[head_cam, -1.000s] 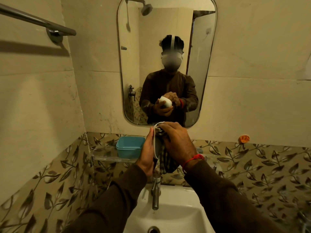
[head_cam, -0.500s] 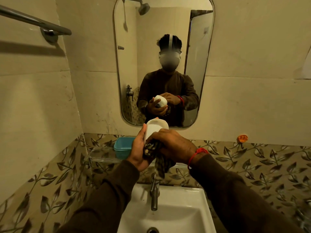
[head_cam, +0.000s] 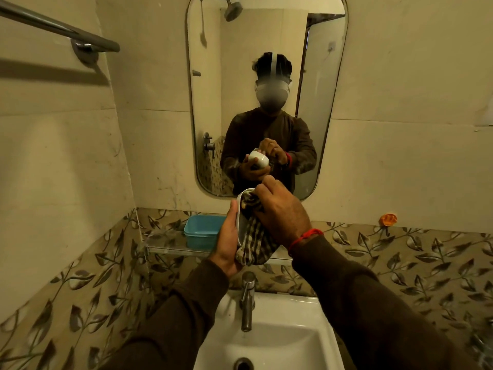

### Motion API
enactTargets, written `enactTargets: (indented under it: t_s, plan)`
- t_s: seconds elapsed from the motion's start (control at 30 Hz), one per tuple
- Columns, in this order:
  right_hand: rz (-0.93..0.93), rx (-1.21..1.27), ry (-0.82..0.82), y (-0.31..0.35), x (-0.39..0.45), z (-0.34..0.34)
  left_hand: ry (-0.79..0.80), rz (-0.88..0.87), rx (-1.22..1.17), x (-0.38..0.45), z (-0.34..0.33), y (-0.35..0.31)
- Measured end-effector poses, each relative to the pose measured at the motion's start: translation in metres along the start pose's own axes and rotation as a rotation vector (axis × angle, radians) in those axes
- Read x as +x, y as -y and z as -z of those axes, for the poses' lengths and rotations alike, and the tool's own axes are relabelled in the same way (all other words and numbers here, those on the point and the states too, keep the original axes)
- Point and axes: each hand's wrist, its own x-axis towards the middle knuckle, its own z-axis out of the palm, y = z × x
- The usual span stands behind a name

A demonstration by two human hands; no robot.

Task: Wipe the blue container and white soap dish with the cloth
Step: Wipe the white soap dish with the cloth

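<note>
The white soap dish (head_cam: 239, 209) is held up over the sink (head_cam: 277, 340), just below the mirror (head_cam: 266, 49), turned nearly edge-on so only its rim and a strip of its inside show. The left hand (head_cam: 226, 241) cups it from the left, thumb along the rim, fingers wrapped behind and closed on the dish. The checked cloth (head_cam: 253, 236) is stuffed into the hollow, its loose tail hanging below. The right hand (head_cam: 280, 212) presses down on the cloth with its fingers bunched and closed on the fabric.

The main risk is the dish slipping. It is smooth, held only at its edge and back, and the right hand pushes against it; a hard rub could twist it out of the left hand, and it would fall onto the tap (head_cam: 247, 300) or into the basin and might crack. The hanging tail could also snag the tap.

The blue container (head_cam: 202, 232) sits on the glass shelf (head_cam: 170, 248) to the left, just beyond the left hand. A sideways swing of that elbow or of the cloth could nudge it off the shelf edge. Whether it has been wiped cannot be told.
</note>
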Motion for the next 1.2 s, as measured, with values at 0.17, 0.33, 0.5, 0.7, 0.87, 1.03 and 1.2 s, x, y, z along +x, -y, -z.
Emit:
enactTargets:
  t_s: [0.17, 0.33, 0.5, 0.7, 0.87, 1.03, 1.2]
  plan:
    - [-0.133, -0.026, 0.08, 0.0, -0.004, -0.008, -0.035, -0.057, 0.111, 0.0, 0.005, 0.001]
    - [-0.134, -0.036, 0.228, 0.007, -0.009, -0.017, -0.083, -0.092, 0.05, 0.003, 0.007, -0.003]
    - [-0.21, 0.064, 0.343, 0.012, -0.008, -0.018, -0.127, -0.075, 0.029, 0.005, 0.01, -0.008]
    - [-0.092, 0.253, 0.663, 0.004, -0.006, 0.0, -0.093, -0.041, -0.078, 0.006, 0.013, -0.019]
    - [-0.01, 0.218, 0.664, 0.006, 0.005, 0.008, -0.067, -0.024, -0.009, 0.005, 0.007, -0.023]
    - [-0.123, 0.35, 0.64, 0.01, 0.009, 0.009, -0.018, -0.053, 0.036, 0.002, 0.004, -0.022]
    - [-0.314, 0.644, 0.597, 0.003, 0.004, 0.007, 0.014, -0.016, -0.015, -0.003, 0.001, -0.016]
